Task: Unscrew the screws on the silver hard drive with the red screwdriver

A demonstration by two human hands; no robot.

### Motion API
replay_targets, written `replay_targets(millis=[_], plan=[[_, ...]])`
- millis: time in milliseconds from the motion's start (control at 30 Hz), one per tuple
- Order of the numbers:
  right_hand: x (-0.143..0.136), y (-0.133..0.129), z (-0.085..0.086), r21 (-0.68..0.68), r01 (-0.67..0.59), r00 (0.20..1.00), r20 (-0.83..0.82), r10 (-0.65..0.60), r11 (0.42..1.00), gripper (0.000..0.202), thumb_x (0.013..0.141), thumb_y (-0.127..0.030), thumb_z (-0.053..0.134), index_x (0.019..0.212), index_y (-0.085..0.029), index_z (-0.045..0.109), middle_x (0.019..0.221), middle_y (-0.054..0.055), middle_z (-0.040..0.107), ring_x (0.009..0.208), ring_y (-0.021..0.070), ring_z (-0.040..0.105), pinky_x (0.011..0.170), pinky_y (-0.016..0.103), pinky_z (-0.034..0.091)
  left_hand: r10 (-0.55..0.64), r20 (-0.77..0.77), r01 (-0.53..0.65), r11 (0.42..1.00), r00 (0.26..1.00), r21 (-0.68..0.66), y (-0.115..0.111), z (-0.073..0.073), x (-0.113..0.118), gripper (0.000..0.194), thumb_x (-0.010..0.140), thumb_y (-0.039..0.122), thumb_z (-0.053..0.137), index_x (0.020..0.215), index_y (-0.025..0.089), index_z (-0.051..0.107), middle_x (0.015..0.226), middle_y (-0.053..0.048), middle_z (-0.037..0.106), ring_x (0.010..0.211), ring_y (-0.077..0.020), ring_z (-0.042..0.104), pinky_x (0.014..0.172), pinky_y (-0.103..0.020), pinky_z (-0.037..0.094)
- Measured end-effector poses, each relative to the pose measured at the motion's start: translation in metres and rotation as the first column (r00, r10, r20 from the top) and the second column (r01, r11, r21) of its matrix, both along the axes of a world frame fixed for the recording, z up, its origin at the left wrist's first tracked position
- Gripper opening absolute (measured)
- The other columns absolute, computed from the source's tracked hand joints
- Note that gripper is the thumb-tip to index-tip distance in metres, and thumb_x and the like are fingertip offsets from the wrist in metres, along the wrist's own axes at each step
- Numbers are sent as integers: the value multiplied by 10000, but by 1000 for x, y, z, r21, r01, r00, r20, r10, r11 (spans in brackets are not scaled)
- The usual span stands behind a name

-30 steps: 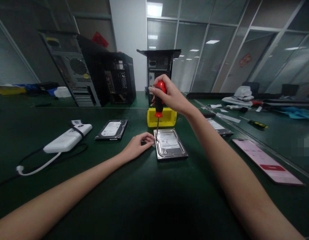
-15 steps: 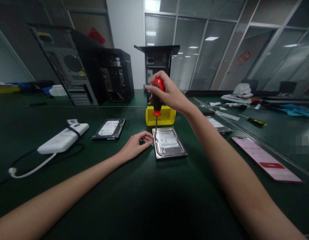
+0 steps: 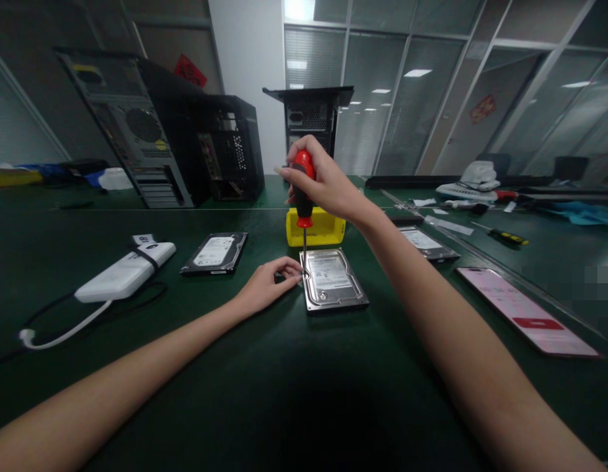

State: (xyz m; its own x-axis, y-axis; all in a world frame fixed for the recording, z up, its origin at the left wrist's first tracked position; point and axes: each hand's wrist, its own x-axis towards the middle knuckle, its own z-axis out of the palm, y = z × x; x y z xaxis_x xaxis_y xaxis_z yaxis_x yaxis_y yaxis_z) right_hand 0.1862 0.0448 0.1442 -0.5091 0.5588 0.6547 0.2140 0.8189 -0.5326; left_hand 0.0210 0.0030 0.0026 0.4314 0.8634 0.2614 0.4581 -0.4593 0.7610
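In the head view a silver hard drive (image 3: 333, 278) lies label up on the green table. My right hand (image 3: 323, 174) is wrapped round the red and black handle of a screwdriver (image 3: 304, 210). Its shaft stands nearly upright, with the tip at the drive's left edge. Beside that edge, my left hand (image 3: 271, 282) rests low with thumb and fingers curled together close to the tip. Whatever lies between those fingertips is too small to make out. Directly behind the drive is a yellow tray (image 3: 333, 229).
Another hard drive (image 3: 215, 254) and a white power bank (image 3: 126, 272) with a cable lie at left. At right are a third drive (image 3: 426, 242), a phone (image 3: 527, 311) and a yellow-black screwdriver (image 3: 507, 236). Computer cases (image 3: 170, 124) stand behind.
The screwdriver handle and my right hand have shifted slightly left, and the shaft is a little more upright. My left hand and the drive stay in place.
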Motion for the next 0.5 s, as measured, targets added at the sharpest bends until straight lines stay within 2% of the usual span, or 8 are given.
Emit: replay_targets(millis=[167, 267, 367, 500], plan=[[6, -4, 6, -113, -98, 995, 8, 100, 989, 140, 890, -204, 471, 1004, -211, 390, 991, 20, 472, 847, 124, 574, 808, 336, 542, -4, 8, 4, 1000, 1000, -5, 1, -1, 0, 217, 856, 303, 563, 1010, 166, 631, 910, -45, 667, 829, -168, 606, 754, -284, 470], [14, -1, 7, -166, -141, 989, 17, 146, 976, 183, 880, -213, 489, 1028, -215, 381, 953, 6, 475, 814, 115, 584, 770, 325, 541, -2, -2, 2, 1000, 1000, 1, 1, 1, 1, 214, 856, 301, 562, 1007, 167, 635, 900, -44, 665, 829, -172, 607, 762, -293, 472], [19, 5, 6, -158, -110, 994, 7, 113, 981, 256, 857, -294, 553, 1033, -220, 382, 935, 10, 494, 825, 135, 599, 736, 319, 532, 2, -8, -2, 1000, 1000, -3, 0, 2, 1, 223, 861, 307, 555, 1013, 168, 639, 905, -46, 667, 834, -179, 608, 754, -297, 474], [16, 7, 4, -76, -15, 1000, -5, 15, 997, 338, 789, -348, 643, 994, -224, 404, 907, 21, 512, 867, 185, 596, 728, 351, 528, 3, -13, -3, 1000, 1000, -7, -2, 3, 1, 224, 862, 311, 557, 1004, 165, 651, 907, -42, 669, 827, -175, 603, 738, -281, 465]])
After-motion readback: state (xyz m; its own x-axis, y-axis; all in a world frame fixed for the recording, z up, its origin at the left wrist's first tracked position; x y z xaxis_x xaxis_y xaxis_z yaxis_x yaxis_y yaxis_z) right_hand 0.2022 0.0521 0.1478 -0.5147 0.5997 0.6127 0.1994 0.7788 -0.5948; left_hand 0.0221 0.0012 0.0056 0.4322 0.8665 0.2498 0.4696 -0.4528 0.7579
